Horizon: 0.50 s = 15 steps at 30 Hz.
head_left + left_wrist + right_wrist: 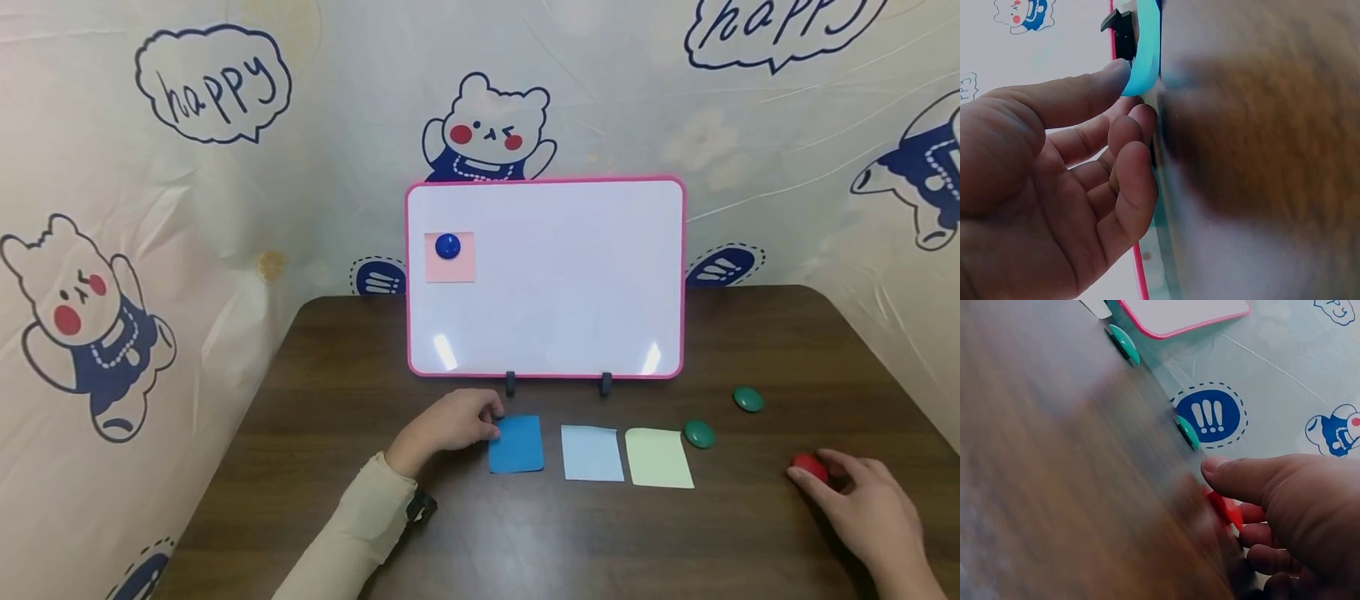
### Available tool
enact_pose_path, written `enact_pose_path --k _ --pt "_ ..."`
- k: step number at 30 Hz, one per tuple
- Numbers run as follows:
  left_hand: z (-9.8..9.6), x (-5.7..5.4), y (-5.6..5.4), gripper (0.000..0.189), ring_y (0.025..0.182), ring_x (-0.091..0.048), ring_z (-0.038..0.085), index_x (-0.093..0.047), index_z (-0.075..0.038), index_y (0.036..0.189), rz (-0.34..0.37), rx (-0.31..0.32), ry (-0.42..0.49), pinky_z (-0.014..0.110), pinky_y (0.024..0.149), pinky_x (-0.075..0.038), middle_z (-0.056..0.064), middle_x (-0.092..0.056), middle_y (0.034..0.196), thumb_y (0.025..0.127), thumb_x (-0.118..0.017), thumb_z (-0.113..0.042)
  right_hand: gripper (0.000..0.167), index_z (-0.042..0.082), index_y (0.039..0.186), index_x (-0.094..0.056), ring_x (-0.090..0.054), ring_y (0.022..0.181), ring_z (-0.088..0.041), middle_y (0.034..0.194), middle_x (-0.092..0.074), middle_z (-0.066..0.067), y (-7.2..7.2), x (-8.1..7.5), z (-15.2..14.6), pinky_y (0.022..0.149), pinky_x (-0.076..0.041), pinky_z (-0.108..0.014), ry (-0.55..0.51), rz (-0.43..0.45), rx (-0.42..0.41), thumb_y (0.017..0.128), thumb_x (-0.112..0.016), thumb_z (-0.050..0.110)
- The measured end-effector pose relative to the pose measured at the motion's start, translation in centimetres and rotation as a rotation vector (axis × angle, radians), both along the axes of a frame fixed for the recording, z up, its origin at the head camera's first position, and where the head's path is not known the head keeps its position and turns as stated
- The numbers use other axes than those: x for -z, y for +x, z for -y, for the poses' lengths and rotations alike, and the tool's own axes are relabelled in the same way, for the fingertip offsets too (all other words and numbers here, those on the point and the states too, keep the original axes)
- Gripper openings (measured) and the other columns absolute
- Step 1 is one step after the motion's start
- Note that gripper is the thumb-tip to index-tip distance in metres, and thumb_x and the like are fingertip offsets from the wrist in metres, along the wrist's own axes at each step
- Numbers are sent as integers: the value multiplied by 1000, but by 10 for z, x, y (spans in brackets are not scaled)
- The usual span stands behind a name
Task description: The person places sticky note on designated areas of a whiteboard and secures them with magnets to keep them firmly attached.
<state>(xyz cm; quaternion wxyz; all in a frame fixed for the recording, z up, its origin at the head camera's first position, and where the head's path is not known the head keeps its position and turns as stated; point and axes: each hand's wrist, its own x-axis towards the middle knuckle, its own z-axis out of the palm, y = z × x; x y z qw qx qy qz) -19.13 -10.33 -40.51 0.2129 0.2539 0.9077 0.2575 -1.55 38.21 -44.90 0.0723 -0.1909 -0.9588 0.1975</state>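
Observation:
My left hand (455, 419) pinches the left edge of a dark blue sticky note (516, 445) on the table. In the left wrist view the note (1145, 62) bends upward at the thumb, and the other fingers curl loosely below. At the right, my right hand (870, 504) has its thumb and index finger around a round red magnet (810, 467) on the table. The right wrist view shows this magnet (1226, 509) between thumb and fingers. A light blue sticky note (592, 454) and a pale green sticky note (660, 459) lie between the hands.
A pink-framed whiteboard (555, 292) stands at the back on black feet (606, 384). On its left side a blue magnet (447, 246) sits over a pink sticky note (461, 271). Two green magnets, a nearer one (699, 434) and a farther one (747, 399), lie right of the notes.

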Motion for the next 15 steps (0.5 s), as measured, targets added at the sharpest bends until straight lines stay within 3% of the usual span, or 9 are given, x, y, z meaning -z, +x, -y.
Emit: enact_pose_path --k 7,15 --pt "-3 -1 3 4 76 -57 19 -68 -13 98 -14 -47 64 34 68 -50 -3 -60 83 95 -71 -13 67 -14 120 -58 -57 84 -37 101 -54 -27 1 -2 0 66 -42 -51 5 17 -42 95 -69 47" --pt "-3 -2 4 4 72 -56 19 -67 -13 94 -37 -93 107 33 64 -50 -2 -59 81 96 -70 -12 62 -14 120 -58 -55 84 -35 101 -54 -26 0 -2 0 62 -40 -44 -5 20 -61 96 -69 41"
